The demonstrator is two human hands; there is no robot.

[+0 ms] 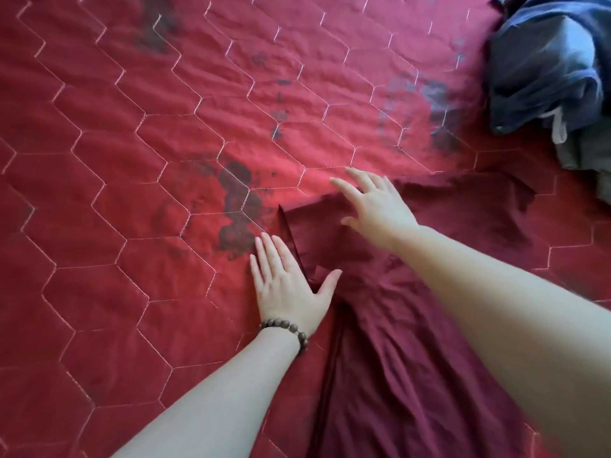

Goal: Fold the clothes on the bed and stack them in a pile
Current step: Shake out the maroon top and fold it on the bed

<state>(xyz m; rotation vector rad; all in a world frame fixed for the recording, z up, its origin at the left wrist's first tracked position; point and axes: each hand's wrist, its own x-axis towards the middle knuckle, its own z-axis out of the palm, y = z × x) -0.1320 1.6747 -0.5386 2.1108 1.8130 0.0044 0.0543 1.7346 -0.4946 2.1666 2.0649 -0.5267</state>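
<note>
A maroon garment lay spread on the red quilted bed. The left hand pressed flat on its edge, fingers straight. The right hand rested spread on its upper part. Crumpled blue clothes sat well apart.

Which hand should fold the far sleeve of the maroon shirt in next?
Probably the right hand: it lies open on the maroon shirt near its top, closest to the far sleeve. The left hand presses flat at the shirt's left edge, holding that fold down.
</note>
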